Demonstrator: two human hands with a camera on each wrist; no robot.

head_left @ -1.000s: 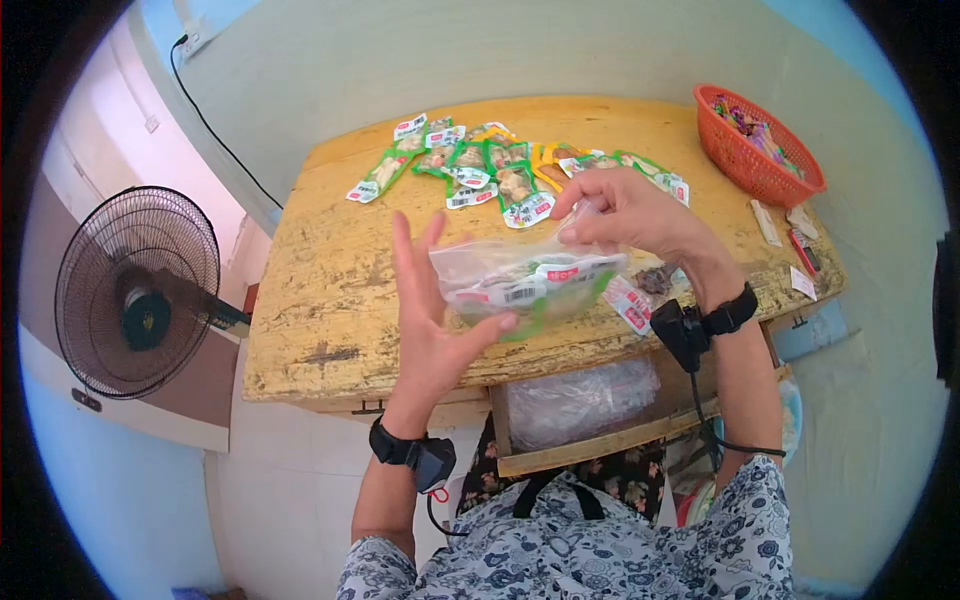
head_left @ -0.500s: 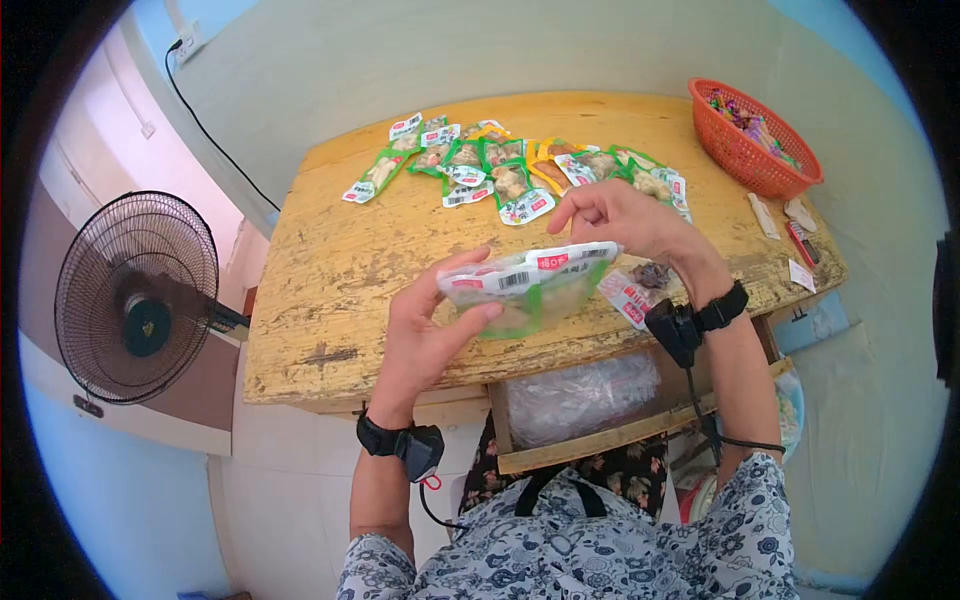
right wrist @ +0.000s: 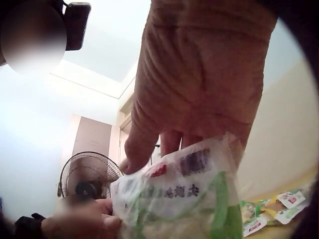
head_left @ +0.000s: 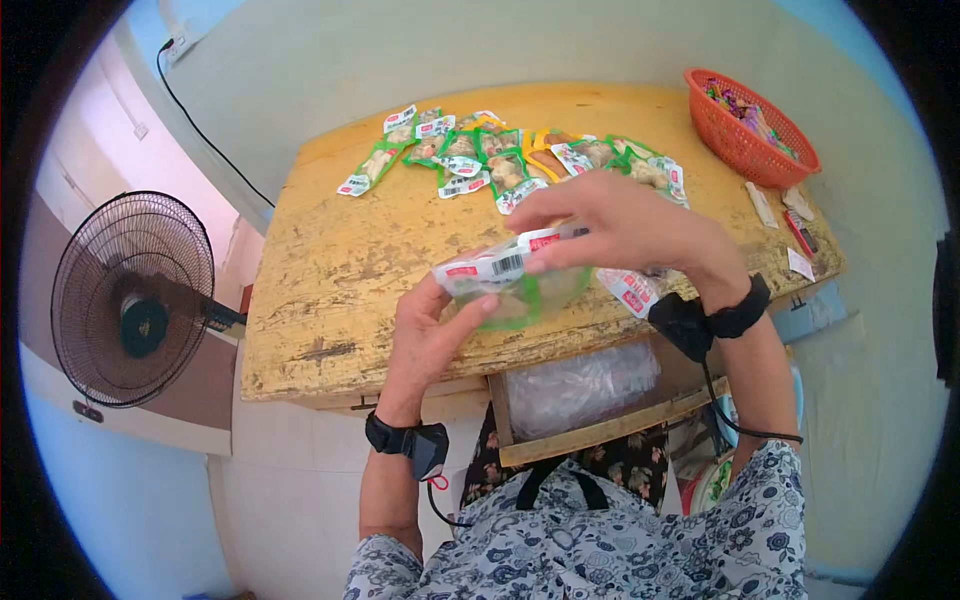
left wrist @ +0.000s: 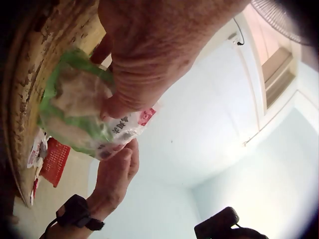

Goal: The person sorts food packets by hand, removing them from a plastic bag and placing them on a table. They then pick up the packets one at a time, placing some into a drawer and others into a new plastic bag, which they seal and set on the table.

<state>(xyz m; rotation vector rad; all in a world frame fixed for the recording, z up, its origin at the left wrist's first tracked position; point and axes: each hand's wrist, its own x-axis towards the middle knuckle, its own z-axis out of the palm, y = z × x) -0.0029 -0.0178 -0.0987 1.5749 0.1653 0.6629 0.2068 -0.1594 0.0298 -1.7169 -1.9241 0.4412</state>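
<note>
1. Here, two hands are holding one clear bag (head_left: 515, 295) above the near part of one yellow, worn counter (head_left: 330, 270); at least two green-edged packets are showing inside it.
2. The left hand (head_left: 418, 335) is clamping the bag's left end, its thumb lying on the near side and its fingers curling round behind.
3. The right hand (head_left: 640, 228) is pinching the bag's upper right part, its thumb pressing the labelled band and its fingers bending over the far side.
4. Many small packets (head_left: 505, 170) are lying along the back, at least eight, overlapping too much for an exact count.
5. One loose packet (head_left: 630, 290) is lying just beside the right wrist.
6. One red basket (head_left: 740, 150) is holding colourful wrapped pieces, too jumbled to count; near it, one white card (head_left: 800, 264) is resting.
7. One open drawer (head_left: 600, 432) is holding clear plastic (head_left: 585, 390); one fan (head_left: 135, 290) is standing left of the counter.
</note>
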